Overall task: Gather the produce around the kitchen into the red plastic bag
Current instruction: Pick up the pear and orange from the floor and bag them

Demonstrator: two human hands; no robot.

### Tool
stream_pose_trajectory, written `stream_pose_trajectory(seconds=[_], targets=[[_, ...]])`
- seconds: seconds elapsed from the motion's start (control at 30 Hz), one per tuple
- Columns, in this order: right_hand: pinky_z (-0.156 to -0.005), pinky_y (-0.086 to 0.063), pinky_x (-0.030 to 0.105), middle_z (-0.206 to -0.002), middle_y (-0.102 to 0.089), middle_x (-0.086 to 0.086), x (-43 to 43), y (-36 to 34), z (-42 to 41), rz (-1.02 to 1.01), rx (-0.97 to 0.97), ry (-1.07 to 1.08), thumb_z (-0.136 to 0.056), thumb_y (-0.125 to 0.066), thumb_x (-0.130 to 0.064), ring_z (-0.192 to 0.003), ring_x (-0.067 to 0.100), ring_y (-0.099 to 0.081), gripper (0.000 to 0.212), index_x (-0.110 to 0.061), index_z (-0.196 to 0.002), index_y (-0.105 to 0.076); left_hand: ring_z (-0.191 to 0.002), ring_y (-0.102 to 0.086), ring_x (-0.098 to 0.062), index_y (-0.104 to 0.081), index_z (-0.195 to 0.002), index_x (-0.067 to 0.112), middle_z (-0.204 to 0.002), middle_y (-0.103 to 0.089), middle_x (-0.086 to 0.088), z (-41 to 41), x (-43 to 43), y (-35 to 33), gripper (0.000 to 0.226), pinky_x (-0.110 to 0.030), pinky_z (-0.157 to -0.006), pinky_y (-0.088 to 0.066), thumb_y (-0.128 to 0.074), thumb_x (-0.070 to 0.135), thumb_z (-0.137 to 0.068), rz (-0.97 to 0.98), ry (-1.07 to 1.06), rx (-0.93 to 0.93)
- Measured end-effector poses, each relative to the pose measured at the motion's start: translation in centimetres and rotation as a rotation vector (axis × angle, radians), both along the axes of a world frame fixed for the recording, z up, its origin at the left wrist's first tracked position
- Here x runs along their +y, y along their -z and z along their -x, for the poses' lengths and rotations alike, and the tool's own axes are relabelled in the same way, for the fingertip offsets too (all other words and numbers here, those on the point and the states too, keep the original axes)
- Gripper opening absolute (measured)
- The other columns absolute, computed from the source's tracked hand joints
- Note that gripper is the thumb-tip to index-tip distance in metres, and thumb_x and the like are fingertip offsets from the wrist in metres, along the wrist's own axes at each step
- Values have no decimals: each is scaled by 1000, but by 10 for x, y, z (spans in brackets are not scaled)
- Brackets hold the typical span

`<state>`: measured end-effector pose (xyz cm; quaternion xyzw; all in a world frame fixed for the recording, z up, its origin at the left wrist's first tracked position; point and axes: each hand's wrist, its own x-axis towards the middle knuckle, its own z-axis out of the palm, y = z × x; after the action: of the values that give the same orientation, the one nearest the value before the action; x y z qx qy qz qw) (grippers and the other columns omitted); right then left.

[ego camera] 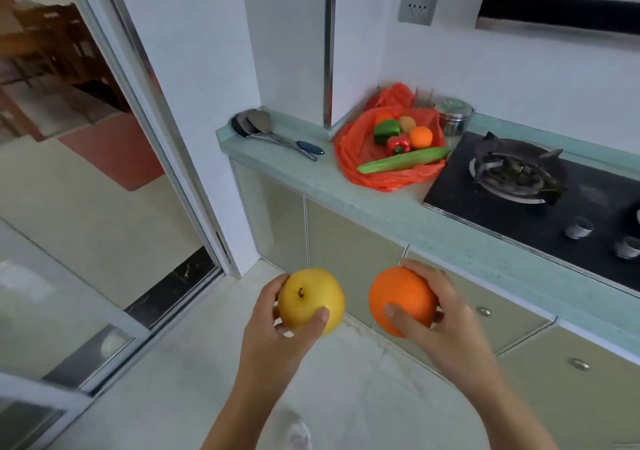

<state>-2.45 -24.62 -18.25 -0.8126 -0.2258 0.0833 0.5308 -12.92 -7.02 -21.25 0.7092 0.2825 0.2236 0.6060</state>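
Observation:
My left hand [277,332] grips a yellow pear [308,299] with its stem facing me. My right hand [440,318] grips an orange [398,297]. Both are held in front of me, above the floor and below the counter edge. The red plastic bag [349,148] lies open on the pale green counter ahead. In it are a cucumber [401,160], a green pepper [386,131], a red pepper [398,143], a smaller orange [420,137] and a brownish fruit [408,123].
Metal spatulas [263,127] lie at the counter's left end. A steel lidded pot [453,115] stands behind the bag. A black gas hob [526,186] sits right of the bag. Cabinet doors [349,252] run below. A sliding glass door frame [162,144] is on the left.

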Motion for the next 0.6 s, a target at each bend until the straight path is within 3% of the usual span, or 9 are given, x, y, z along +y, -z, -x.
stream_pose_trajectory(seconds=[0.17, 0.43, 0.53, 0.6], targets=[[-73, -39, 16, -117, -45, -23, 75, -19, -58, 10, -33, 6, -62, -71, -44, -100, -5, -47, 52, -53, -106, -45, -95, -54, -1, -48, -112, 36, -109, -49, 23, -58, 80, -15, 53, -5, -63, -47, -76, 19, -71, -31, 26, -22], [-73, -40, 15, -118, -44, -24, 132, -10, -123, 30, -45, 64, -53, -62, -59, -102, -2, -48, 57, -53, -107, -44, -91, -57, -1, -50, -104, 40, -108, -52, 18, -130, 137, 1, 49, -9, -59, -49, -79, 22, -69, 60, 66, -25], [-69, -40, 12, -116, -44, -24, 138, -6, -150, 43, -31, 97, -59, -70, -50, -100, -3, -48, 55, -52, -107, -44, -87, -58, 7, -49, -108, 39, -108, -52, 21, -162, 144, 6, 54, -9, -58, -48, -80, 37, -63, 57, 112, -19], [-70, -39, 13, -115, -45, -22, 142, -2, -173, 41, -33, 111, -66, -78, -34, -99, -2, -48, 55, -51, -106, -44, -83, -55, 16, -48, -110, 36, -106, -52, 22, -187, 149, 9, 56, -8, -58, -47, -81, 31, -65, 61, 126, -25]])
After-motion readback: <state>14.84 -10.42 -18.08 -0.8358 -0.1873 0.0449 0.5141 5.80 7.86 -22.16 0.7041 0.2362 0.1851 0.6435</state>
